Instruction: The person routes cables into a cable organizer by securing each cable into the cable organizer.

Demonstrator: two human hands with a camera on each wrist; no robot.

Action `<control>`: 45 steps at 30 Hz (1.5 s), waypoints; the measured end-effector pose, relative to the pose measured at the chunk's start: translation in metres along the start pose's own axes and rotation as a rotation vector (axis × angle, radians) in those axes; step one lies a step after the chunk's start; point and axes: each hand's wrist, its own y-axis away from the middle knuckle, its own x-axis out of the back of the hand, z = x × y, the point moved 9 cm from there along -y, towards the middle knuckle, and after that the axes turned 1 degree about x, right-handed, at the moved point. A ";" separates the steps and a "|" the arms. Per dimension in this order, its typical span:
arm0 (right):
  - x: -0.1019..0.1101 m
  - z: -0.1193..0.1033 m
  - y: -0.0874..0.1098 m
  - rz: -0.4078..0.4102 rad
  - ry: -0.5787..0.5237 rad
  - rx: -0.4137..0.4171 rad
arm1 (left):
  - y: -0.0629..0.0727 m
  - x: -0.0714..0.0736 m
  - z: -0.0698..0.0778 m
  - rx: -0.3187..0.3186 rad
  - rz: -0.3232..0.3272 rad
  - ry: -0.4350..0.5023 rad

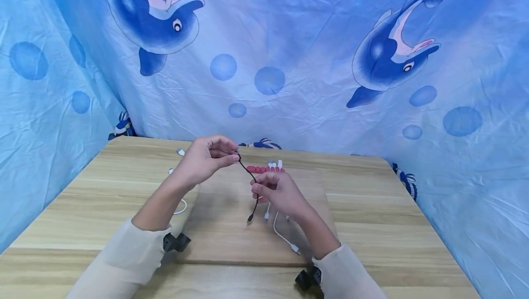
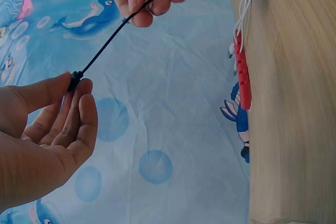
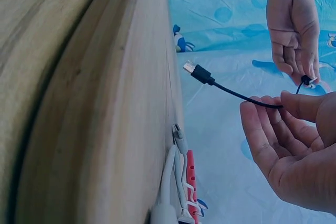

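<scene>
A short black USB cable (image 1: 247,169) runs between two hands above the wooden board. My left hand (image 1: 206,159) pinches the small black plug (image 2: 75,81) at its upper end between thumb and fingertips. Further along, my right hand (image 1: 283,193) holds the cord between thumb and fingers. Beyond that grip the other end dangles free, its black USB plug (image 3: 201,74) showing a silver metal tip. Behind the right hand lies a red cable holder (image 1: 257,169) with white USB plugs (image 1: 274,165) in its slots. Part of another red piece (image 1: 261,200) shows beneath that hand.
Several white cables hang over the wooden board (image 1: 223,244), one ending in a white plug (image 1: 295,248). Left of the board lie a looped white cable (image 1: 181,208) and a white plug (image 1: 180,152) on the table (image 1: 103,188). A blue dolphin-print curtain (image 1: 306,28) encloses the table.
</scene>
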 end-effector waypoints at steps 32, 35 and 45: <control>0.007 0.019 -0.003 0.005 -0.001 -0.086 | -0.040 -0.013 -0.023 0.036 -0.022 -0.002; 0.009 0.021 -0.003 0.014 0.001 -0.085 | -0.047 -0.018 -0.022 0.031 -0.029 -0.034; 0.008 0.026 -0.005 0.015 -0.020 -0.100 | -0.071 -0.032 -0.025 0.025 -0.034 -0.100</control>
